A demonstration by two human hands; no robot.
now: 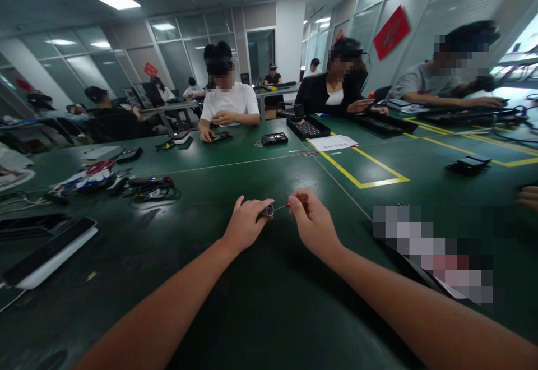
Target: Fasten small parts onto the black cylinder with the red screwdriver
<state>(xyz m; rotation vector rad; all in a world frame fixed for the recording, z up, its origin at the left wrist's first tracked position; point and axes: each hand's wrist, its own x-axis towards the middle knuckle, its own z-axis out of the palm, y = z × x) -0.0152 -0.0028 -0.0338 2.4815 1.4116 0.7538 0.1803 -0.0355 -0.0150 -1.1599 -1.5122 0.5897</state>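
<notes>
One half-hidden cylinder (269,211) in the closed left grip (249,220), one half-covered rod (281,207) in the closed right grip (309,217).

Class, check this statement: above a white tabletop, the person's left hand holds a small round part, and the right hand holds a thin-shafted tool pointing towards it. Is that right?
Not quite: the tabletop is dark green, not white, as the head view shows. The left hand does hold a small round part, and the right hand a thin-shafted tool pointing towards it.
</notes>
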